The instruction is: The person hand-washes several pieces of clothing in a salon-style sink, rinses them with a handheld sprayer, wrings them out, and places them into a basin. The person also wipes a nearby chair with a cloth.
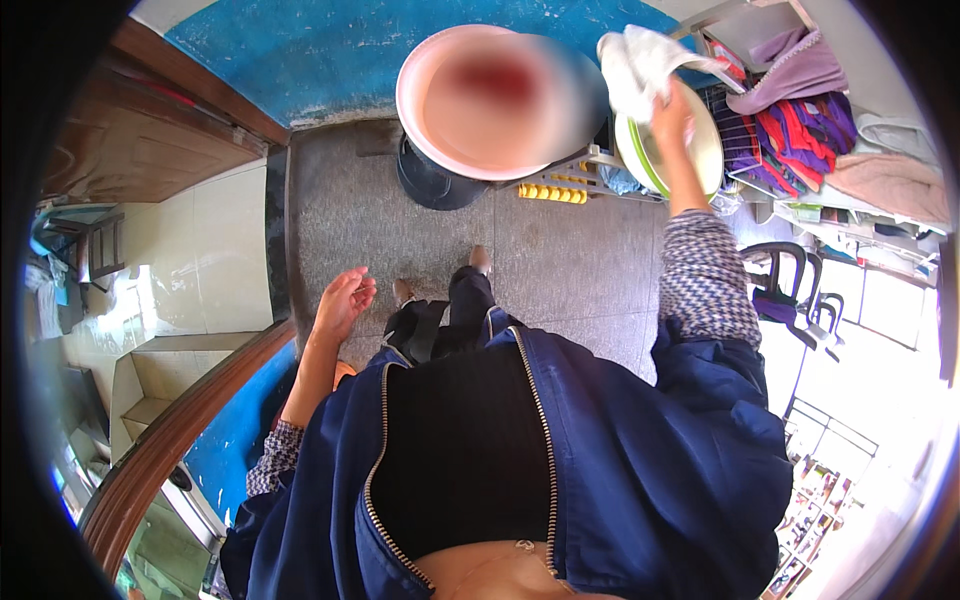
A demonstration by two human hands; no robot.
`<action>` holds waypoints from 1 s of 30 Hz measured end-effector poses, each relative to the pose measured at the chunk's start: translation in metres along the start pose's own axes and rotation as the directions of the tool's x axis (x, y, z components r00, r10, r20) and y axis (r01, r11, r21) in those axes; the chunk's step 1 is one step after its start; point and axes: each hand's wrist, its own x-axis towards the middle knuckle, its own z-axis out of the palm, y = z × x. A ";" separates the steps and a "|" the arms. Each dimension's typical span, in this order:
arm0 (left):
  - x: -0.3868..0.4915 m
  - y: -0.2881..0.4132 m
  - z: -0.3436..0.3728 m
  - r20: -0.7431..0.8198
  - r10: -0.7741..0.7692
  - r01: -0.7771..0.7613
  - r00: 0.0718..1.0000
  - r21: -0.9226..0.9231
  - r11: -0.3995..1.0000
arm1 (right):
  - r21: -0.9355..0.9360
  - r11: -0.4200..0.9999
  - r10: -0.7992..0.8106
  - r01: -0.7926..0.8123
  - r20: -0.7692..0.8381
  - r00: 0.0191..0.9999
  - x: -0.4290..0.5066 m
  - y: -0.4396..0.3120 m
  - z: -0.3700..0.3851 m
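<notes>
My right hand grips a white cloth, which is slightly blurred. Hand and cloth are above a pale basin with a green rim, whose inside is partly hidden by my arm. To the left of it stands a large pink-rimmed basin; much of its inside is blurred, with a dark red patch that I cannot make out. My left hand hangs over the floor at my side, fingers loosely curled and apart, holding nothing.
Under the pink-rimmed basin is a black bucket. Yellow rollers sit low beside a metal stand. At right, a wire rack holds red and purple textiles and a mauve cloth. A wooden door and doorway are at left.
</notes>
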 end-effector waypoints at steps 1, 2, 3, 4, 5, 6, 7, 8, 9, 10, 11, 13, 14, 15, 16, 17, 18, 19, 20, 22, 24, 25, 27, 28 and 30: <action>0.003 0.004 0.004 -0.008 -0.006 0.006 1.000 0.019 1.000 | -0.062 0.998 0.029 -0.019 0.165 0.986 -0.017 0.008 0.019; 0.005 0.006 0.008 -0.012 0.004 -0.004 1.000 0.033 0.999 | -0.135 0.990 0.093 -0.049 0.338 0.936 -0.030 0.014 0.040; 0.007 0.009 0.013 -0.007 0.025 -0.025 1.000 0.041 0.999 | -0.123 0.989 0.125 -0.086 0.356 0.926 -0.047 0.019 0.061; 0.009 0.010 0.019 -0.038 0.026 -0.025 0.999 0.039 0.999 | -0.140 0.988 0.124 -0.064 0.478 0.870 -0.064 0.028 0.075; 0.009 0.011 0.025 -0.058 0.035 -0.033 0.998 0.032 0.999 | -0.234 0.972 0.132 -0.005 0.532 0.836 -0.078 0.035 0.090; 0.011 0.013 0.032 -0.081 0.049 -0.047 0.996 0.026 0.999 | -0.197 0.980 0.083 0.038 0.571 0.817 -0.091 0.045 0.099; 0.013 0.015 0.039 -0.085 0.039 -0.040 0.996 -0.008 0.999 | -0.251 0.968 0.142 0.031 0.639 0.756 -0.103 0.054 0.106; 0.014 0.016 0.049 -0.091 0.025 -0.029 0.996 -0.040 0.999 | -0.246 0.969 0.120 0.035 0.586 0.801 -0.117 0.062 0.109; 0.016 0.017 0.060 -0.121 -0.020 0.011 0.992 -0.074 0.997 | -0.202 0.976 0.198 -0.087 0.632 0.750 -0.124 0.068 0.112; 0.019 0.020 0.072 -0.149 -0.062 0.056 0.987 -0.046 0.997 | -0.232 0.953 0.297 -0.193 0.606 0.738 -0.134 0.073 0.113; 0.024 0.023 0.085 -0.123 -0.036 0.034 0.992 -0.023 0.999 | -0.277 0.936 0.346 -0.219 0.601 0.721 -0.139 0.076 0.112; 0.031 0.027 0.109 -0.118 -0.048 0.047 0.992 -0.006 0.999 | -0.209 0.964 0.260 -0.163 0.626 0.735 -0.147 0.078 0.108; 0.036 0.031 0.120 -0.102 -0.036 0.040 0.994 0.035 0.999 | -0.208 0.971 0.228 -0.117 0.665 0.711 -0.147 0.077 0.105; 0.039 0.034 0.129 -0.097 -0.013 0.020 0.995 0.073 0.997 | -0.224 0.971 0.219 -0.082 0.702 0.677 -0.147 0.076 0.102; 0.043 0.037 0.137 -0.095 -0.007 0.015 0.995 0.086 0.996 | -0.216 0.976 0.191 -0.040 0.744 0.640 -0.144 0.074 0.099; 0.047 0.040 0.143 -0.062 0.024 -0.019 0.998 0.079 0.997 | -0.253 0.967 0.226 -0.032 0.795 0.563 -0.141 0.073 0.096; 0.050 0.042 0.147 -0.064 0.032 -0.027 0.997 0.079 0.997 | -0.267 0.964 0.240 -0.012 0.846 0.476 -0.137 0.072 0.093; 0.053 0.044 0.150 -0.096 0.016 -0.007 0.995 0.089 0.996 | -0.288 0.958 0.266 -0.005 0.875 0.405 -0.132 0.071 0.091; 0.056 0.044 0.151 -0.105 0.018 -0.010 0.994 0.079 0.997 | -0.254 0.945 0.130 0.205 0.868 0.479 -0.129 0.070 0.088; 0.060 0.042 0.151 -0.135 0.023 -0.015 0.991 0.058 0.998 | -0.208 0.951 0.124 0.229 0.935 0.331 -0.120 0.066 0.085; 0.063 0.038 0.149 -0.185 0.019 -0.012 0.983 0.039 0.999 | -0.171 0.929 0.101 0.329 0.970 0.221 -0.106 0.057 0.085; 0.064 0.036 0.147 -0.184 0.034 -0.030 0.982 0.023 0.999 | -0.101 0.951 0.043 0.294 0.980 0.196 -0.096 0.049 0.086; 0.064 0.031 0.145 -0.195 0.054 -0.057 0.979 -0.014 0.998 | -0.019 0.967 -0.023 0.255 0.986 0.162 -0.073 0.026 0.095; 0.063 0.029 0.143 -0.214 0.039 -0.043 0.976 -0.013 0.999 | 0.075 0.981 -0.120 0.177 0.958 0.262 -0.055 0.015 0.100; 0.061 0.024 0.142 -0.265 0.008 -0.015 0.964 -0.024 1.000 | 0.244 0.961 -0.275 0.129 0.816 0.509 -0.021 -0.013 0.121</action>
